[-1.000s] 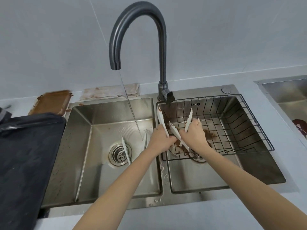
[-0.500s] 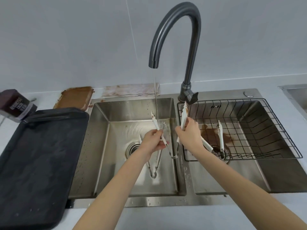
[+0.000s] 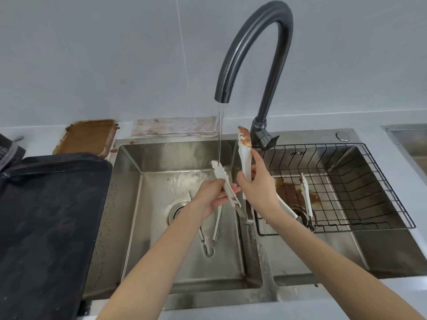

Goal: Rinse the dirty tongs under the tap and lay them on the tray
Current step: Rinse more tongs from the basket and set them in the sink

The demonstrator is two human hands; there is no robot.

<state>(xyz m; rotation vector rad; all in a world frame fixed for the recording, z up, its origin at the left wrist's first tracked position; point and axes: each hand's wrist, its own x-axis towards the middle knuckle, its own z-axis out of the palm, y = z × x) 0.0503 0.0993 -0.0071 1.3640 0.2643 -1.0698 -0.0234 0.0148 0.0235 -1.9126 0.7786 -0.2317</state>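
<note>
I hold one pair of white tongs (image 3: 245, 162) spread wide over the left basin. My left hand (image 3: 213, 195) grips the arm whose tip sits under the running stream from the dark tap (image 3: 254, 54). My right hand (image 3: 256, 188) grips the other arm, whose tip points up and is smeared brown. A second pair of tongs (image 3: 213, 232) lies on the floor of the left basin, below my left hand. A third pair (image 3: 306, 199) rests in the wire basket (image 3: 369, 188) in the right basin. The black tray (image 3: 46, 227) lies on the counter to the left.
A brown-stained board (image 3: 87, 137) and a soiled cloth (image 3: 175, 127) lie behind the left basin. Brown residue coats the right basin floor around its drain. A dark container (image 3: 9, 151) stands at the far left edge. Another steel sink edge (image 3: 406, 139) shows at far right.
Both hands carried the tongs from over the wire basket leftward to the left basin. One arm's tip now sits in the water stream, and the view has shifted left.
</note>
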